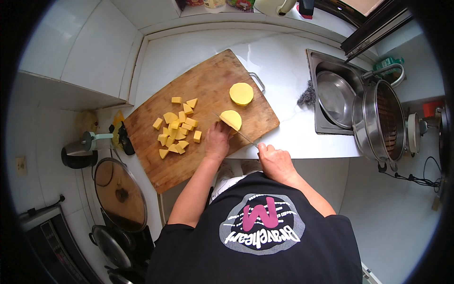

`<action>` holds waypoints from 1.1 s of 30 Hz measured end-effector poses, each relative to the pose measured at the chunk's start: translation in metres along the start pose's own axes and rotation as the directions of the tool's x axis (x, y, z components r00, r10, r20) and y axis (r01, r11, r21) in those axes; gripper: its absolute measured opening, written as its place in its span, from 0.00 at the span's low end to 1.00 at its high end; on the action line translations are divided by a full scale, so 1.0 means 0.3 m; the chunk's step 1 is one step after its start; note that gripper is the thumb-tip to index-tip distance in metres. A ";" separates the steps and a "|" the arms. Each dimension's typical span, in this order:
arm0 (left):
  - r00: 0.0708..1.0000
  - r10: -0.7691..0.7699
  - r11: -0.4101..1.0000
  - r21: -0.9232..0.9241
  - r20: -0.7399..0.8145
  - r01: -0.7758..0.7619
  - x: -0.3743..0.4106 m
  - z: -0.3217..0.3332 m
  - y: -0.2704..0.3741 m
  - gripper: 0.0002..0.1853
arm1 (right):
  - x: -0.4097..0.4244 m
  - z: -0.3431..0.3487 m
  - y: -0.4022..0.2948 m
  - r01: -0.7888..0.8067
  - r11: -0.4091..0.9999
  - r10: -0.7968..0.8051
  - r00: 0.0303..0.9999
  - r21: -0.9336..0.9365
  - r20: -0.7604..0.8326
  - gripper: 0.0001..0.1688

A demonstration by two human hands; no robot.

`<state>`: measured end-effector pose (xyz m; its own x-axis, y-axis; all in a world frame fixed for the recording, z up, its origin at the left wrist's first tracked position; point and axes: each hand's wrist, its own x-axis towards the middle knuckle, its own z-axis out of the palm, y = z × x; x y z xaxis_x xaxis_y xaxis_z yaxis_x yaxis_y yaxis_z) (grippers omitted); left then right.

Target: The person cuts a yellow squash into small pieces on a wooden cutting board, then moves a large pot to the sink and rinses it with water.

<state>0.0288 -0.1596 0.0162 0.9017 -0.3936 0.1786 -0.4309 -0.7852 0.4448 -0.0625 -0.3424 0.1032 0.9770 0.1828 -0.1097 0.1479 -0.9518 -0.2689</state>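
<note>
My right hand is closed around the handle of a kitchen knife. Its thin blade runs up and left along the cut face of a peeled yellow vegetable piece. On the near side of the blade, my left hand has its fingers bent against the vegetable, and a sliver of yellow shows beside them; the rest is hidden under the hand. Another thick round piece lies farther back on the wooden cutting board. Left of my left hand are several cut yellow chunks, loosely heaped.
The board's near edge overhangs the white counter. A metal handle sticks out at its right. Farther right are steel wool, a sink holding a metal basin, and a steamer pot. A round pan lid stands left.
</note>
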 end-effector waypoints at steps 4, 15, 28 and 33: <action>1.000 0.019 0.999 -0.027 -0.003 -0.019 0.003 -0.005 -0.009 0.20 | 0.003 -0.009 -0.006 0.002 1.000 -0.002 1.000 -0.010 0.021 0.06; 0.994 0.065 0.995 -0.064 -0.085 -0.071 0.008 0.009 -0.015 0.19 | 0.098 -0.086 -0.031 0.014 1.000 -0.018 0.983 0.026 0.184 0.06; 0.992 0.069 0.992 -0.094 -0.102 -0.079 0.002 0.013 -0.023 0.18 | 0.141 -0.098 -0.062 -0.035 0.998 0.020 0.965 0.053 0.261 0.09; 0.994 0.077 0.993 -0.081 -0.077 -0.083 0.005 0.002 -0.016 0.14 | 0.153 0.046 -0.004 -0.065 0.994 0.049 0.984 0.088 0.173 0.09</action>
<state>0.0321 -0.1567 0.0139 0.8661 -0.4144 0.2796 -0.4998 -0.7083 0.4984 -0.0201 -0.3294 0.0854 0.9417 0.1760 -0.2868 0.0699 -0.9361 -0.3448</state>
